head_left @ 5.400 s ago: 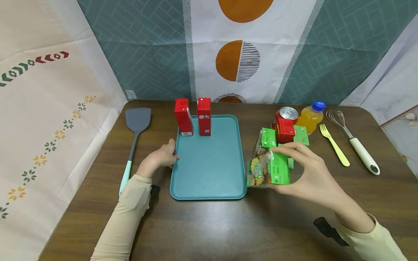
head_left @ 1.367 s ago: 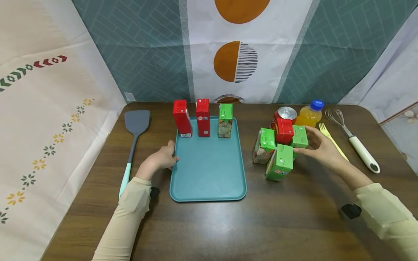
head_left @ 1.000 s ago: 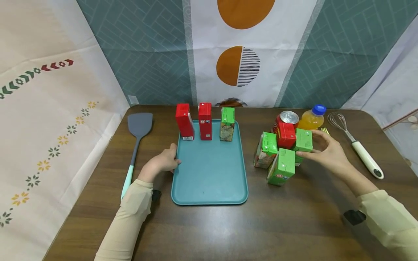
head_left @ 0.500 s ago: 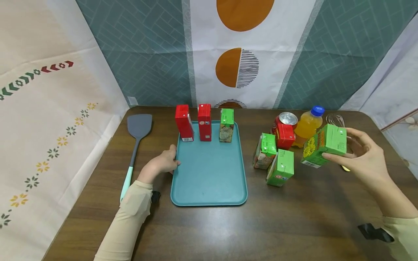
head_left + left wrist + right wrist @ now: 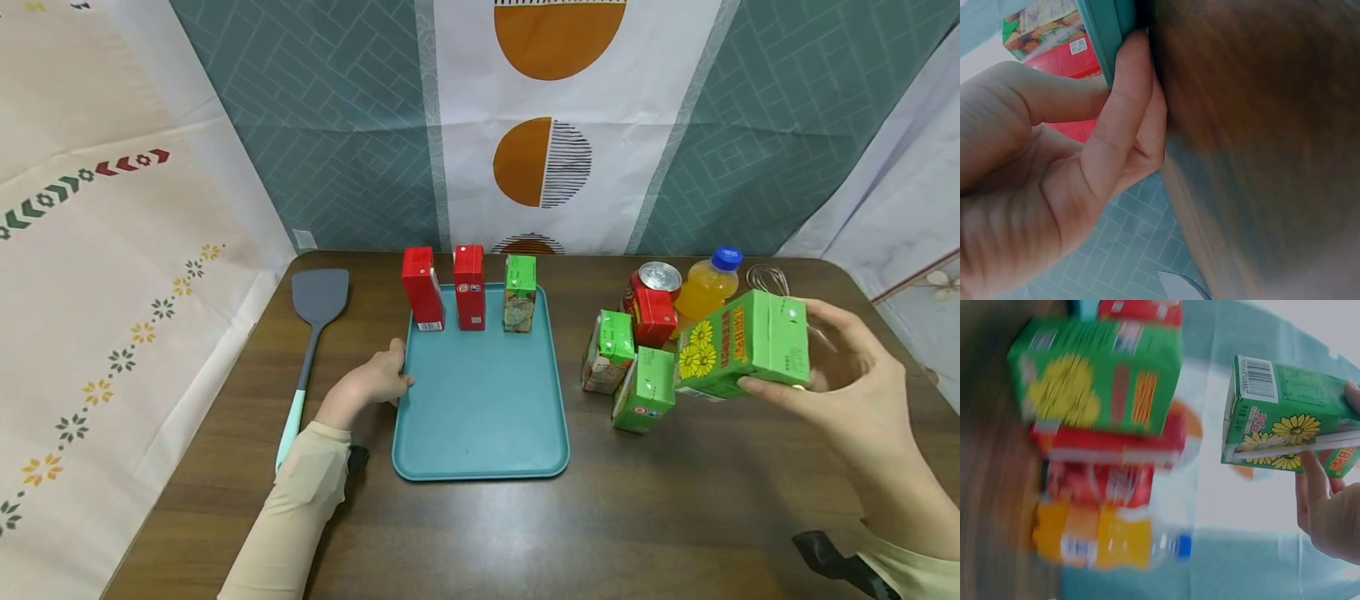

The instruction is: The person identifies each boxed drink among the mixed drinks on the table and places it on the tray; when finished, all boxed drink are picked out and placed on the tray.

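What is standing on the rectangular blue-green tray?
Two red box-shaped cartons and one green box-shaped carton, near its far edge. The tray surface beneath them is covered.

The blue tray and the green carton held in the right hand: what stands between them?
In the head view, two green cartons stand between the blue tray and the held carton; a red carton is just behind them.

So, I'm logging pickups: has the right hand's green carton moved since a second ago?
Yes: the green carton is lifted and farther right of the red can.
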`<state>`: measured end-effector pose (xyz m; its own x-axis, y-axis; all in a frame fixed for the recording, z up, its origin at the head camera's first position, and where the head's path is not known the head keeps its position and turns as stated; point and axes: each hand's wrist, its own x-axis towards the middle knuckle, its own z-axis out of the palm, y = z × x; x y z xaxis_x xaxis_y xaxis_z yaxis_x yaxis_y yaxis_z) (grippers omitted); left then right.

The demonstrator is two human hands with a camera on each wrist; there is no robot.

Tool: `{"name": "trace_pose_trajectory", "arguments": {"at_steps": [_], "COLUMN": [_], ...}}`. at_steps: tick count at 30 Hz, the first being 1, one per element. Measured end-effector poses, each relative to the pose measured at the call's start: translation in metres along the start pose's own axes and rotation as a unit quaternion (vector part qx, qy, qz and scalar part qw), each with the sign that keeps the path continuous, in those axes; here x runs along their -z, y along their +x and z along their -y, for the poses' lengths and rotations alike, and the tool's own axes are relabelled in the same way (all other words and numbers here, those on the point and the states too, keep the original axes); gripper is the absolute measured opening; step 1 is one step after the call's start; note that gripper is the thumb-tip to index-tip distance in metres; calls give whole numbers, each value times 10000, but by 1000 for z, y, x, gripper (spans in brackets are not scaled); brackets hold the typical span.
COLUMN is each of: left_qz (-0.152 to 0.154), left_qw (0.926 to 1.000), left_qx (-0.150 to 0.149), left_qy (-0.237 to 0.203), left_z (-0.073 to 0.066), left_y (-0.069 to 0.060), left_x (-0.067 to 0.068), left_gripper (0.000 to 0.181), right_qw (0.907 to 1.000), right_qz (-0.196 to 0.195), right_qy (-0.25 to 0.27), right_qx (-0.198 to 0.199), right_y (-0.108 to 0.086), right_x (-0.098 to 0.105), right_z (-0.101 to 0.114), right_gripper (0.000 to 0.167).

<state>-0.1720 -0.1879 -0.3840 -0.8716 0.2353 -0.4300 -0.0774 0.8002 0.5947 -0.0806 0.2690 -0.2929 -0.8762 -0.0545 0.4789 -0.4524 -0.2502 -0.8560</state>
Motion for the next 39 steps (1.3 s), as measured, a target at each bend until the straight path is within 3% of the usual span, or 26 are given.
{"name": "trace_pose_trajectory", "arguments": {"at_steps": [5, 9, 15, 19, 24, 30, 39], "left_qz": [-24, -39, -47, -87, -84, -121, -111], "left_qw": [10000, 10000, 10000, 9999, 10000, 9999, 9998], "left_qx": [61, 71, 12, -7, 18, -34, -59], "left_qy": [18, 34, -50, -71, -23, 30, 152], "left_z": [-2, -3, 1, 2, 2, 2, 0], "left_y": [-2, -3, -3, -3, -5, -5, -1], "left_x": [-4, -6, -8, -8, -5, -1, 1], "left_gripper": [41, 41, 42, 44, 47, 40, 35], "right_qw": [9994, 9965, 9833, 9759, 9731, 9685, 9482], "right_qz": [342, 566, 1192, 1467, 1453, 1346, 1520], "right_qy": [54, -526, -1182, -1151, -934, -1133, -1758], "right_qx": [-92, -321, -696, -1134, -1523, -1762, -2166], "right_y": [-3, -2, 7, 16, 32, 49, 62], "right_x": [-33, -64, -108, -137, -169, -198, -224], "right_z": [-6, -16, -44, -65, -88, -114, -157], "right_gripper": [89, 87, 81, 78, 77, 72, 75]}}
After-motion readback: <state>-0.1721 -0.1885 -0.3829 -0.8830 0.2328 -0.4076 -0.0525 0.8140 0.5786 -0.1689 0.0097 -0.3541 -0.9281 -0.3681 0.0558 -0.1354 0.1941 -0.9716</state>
